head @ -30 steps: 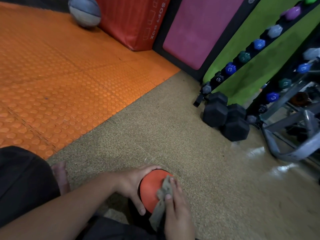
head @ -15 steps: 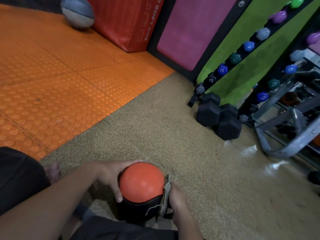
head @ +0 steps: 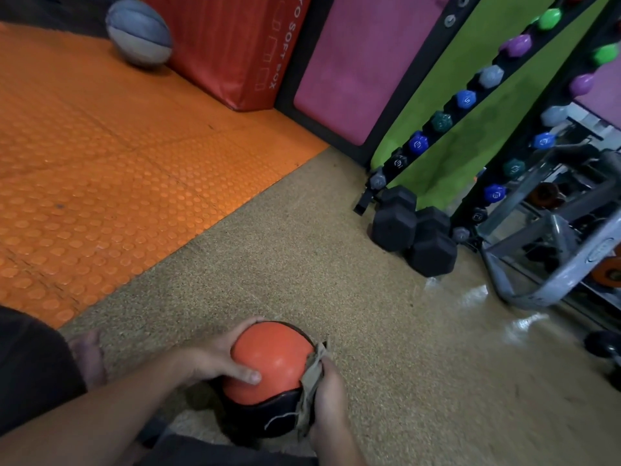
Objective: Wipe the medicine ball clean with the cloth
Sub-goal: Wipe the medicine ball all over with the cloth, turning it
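Here, a person seated on a gym floor (head: 302,250) wipes a medicine ball (head: 272,358), orange on top and black below, held low between the two hands just ahead of the lap. The left hand (head: 218,359) cups the ball's left side, fingers (head: 247,375) curled round it, thumb across the orange panel. The right hand (head: 327,395) presses a tan, frayed cloth (head: 311,381) against the right side, fingers closed over the fabric; how much of the cloth lies behind the ball cannot be told.

The risks look modest. The ball is smooth and round, so a hard push from the cloth side with a slack left grip could send it rolling out across the floor. A loose thread hanging from the cloth could snag or drag under the ball. The black lower half may well go unwiped unless the ball is turned.

Room is generous ahead and to the right, where speckled floor runs open toward black dumbbells (head: 413,237) and a weight rack (head: 470,105), well apart. An orange studded mat (head: 100,163) borders the left; a bare foot (head: 87,358) lies near the left forearm.
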A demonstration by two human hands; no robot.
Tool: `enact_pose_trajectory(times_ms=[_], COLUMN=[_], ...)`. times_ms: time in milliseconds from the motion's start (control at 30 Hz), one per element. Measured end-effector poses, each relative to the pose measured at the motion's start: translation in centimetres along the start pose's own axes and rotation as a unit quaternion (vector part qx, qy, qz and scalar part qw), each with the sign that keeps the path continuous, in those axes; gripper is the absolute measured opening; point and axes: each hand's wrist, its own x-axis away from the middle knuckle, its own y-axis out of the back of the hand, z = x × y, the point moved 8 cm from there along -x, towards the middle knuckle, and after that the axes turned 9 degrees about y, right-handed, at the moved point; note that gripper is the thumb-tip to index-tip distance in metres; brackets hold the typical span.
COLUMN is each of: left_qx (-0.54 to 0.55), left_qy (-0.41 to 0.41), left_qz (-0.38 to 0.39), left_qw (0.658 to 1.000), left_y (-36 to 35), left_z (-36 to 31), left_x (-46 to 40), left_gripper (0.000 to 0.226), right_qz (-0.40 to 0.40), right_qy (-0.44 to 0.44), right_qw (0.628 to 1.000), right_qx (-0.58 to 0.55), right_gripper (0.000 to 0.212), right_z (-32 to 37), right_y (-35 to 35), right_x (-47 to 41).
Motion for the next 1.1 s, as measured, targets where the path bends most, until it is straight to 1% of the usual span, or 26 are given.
enact_pose_trajectory(times_ms=[67,100,167,200,233,333,400,433,467,500,600,633,667,700,733,767,800,833,867,900,933,967,1000,1033,1067,1100], left_qx=[-0.046,-0.08,-0.124,-0.139,-0.158,-0.197,-0.206,-0.215,-0.223,-0.231,-0.249,-0.252,-0.259,-0.269,-0.273,-0.273,-0.267,-0.262,-0.259,-0.255,-0.249,-0.239,-0.23,-0.227,-0.232,-0.241], left_qy=[-0.026,-0.039,-0.067,-0.088,-0.104,-0.135,-0.149,-0.153,-0.153,-0.152,-0.15,-0.144,-0.141,-0.139,-0.135,-0.133,-0.13,-0.133,-0.141,-0.148,-0.15,-0.147,-0.141,-0.14,-0.139,-0.14], left_qz=[-0.003,-0.004,-0.019,-0.036,-0.05,-0.065,-0.06,-0.061,-0.064,-0.07,-0.092,-0.097,-0.104,-0.112,-0.115,-0.116,-0.118,-0.119,-0.117,-0.11,-0.102,-0.096,-0.096,-0.102,-0.107,-0.111], left_qw=[0.999,0.996,0.99,0.986,0.981,0.969,0.965,0.963,0.961,0.958,0.952,0.952,0.95,0.946,0.945,0.946,0.948,0.948,0.948,0.949,0.951,0.955,0.958,0.958,0.957,0.954], left_y=[-0.5,-0.6,-0.3,0.0,0.1,0.2,0.2,0.1,0.0,-0.2,-1.5,-1.8,-2.0,-2.2,-2.3,-2.3,-2.2,-2.1,-2.0,-1.8,-1.5,-1.2,-1.1,-1.2,-1.3,-1.5], left_z=[-0.8,-1.2,-2.0,-2.4,-2.7,-3.2,-3.7,-3.9,-4.1,-4.3,-5.1,-5.0,-4.9,-4.7,-4.5,-4.5,-4.5,-4.4,-4.4,-4.2,-3.6,-3.1,-2.9,-2.7,-2.8,-3.1], left_x=[0.0,0.1,0.3,0.5,0.8,1.2,1.4,1.5,1.5,1.6,1.1,0.9,0.7,0.8,0.9,1.2,1.1,0.8,0.8,0.4,0.1,-0.2,0.0,0.1,0.2,0.2], left_gripper=[0.134,0.135,0.133,0.136,0.142,0.157,0.155,0.151,0.148,0.149,0.16,0.163,0.165,0.164,0.163,0.161,0.16,0.158,0.152,0.141,0.13,0.127,0.134,0.144,0.153,0.158], right_qz=[0.004,0.004,0.021,0.034,0.035,0.067,0.101,0.125,0.134,0.127,0.072,0.05,0.032,0.019,0.004,-0.014,-0.027,-0.032,-0.016,0.026,0.066,0.095,0.114,0.113,0.094,0.078], right_qy=[0.104,0.184,0.322,0.363,0.397,0.43,0.439,0.421,0.395,0.369,0.312,0.266,0.195,0.108,0.045,0.03,0.068,0.141,0.225,0.298,0.349,0.365,0.369,0.37,0.37,0.326], right_qw=[0.99,0.966,0.876,0.833,0.796,0.728,0.692,0.691,0.71,0.748,0.866,0.907,0.946,0.973,0.982,0.979,0.962,0.927,0.877,0.815,0.76,0.74,0.738,0.757,0.79,0.842], right_qx=[0.094,0.183,0.359,0.416,0.456,0.529,0.564,0.574,0.567,0.537,0.385,0.324,0.259,0.202,0.184,0.2,0.263,0.347,0.425,0.496,0.544,0.557,0.553,0.527,0.48,0.422], right_gripper=[0.055,0.058,0.061,0.061,0.06,0.063,0.062,0.06,0.059,0.059,0.061,0.058,0.051,0.046,0.044,0.048,0.054,0.064,0.073,0.077,0.074,0.068,0.061,0.056,0.052,0.05], right_z=[2.9,4.6,6.8,7.2,7.6,7.9,7.7,7.4,7.1,7.2,6.9,6.5,6.0,5.4,4.9,5.2,6.1,7.3,8.2,8.2,8.1,7.6,7.3,7.4,7.2,6.6], right_y=[-0.1,-0.5,-2.3,-3.2,-4.3,-7.2,-7.8,-7.4,-6.6,-5.6,-3.0,-2.2,-1.4,-0.8,-0.2,0.0,-0.2,-1.0,-3.0,-5.3,-7.1,-7.9,-7.7,-6.9,-5.4,-3.6], right_x=[1.6,2.7,4.6,5.5,6.5,8.8,9.7,9.8,9.4,9.1,6.6,5.1,3.6,2.5,1.6,1.4,1.6,2.6,4.4,6.8,9.2,10.7,10.9,10.2,8.4,5.8])
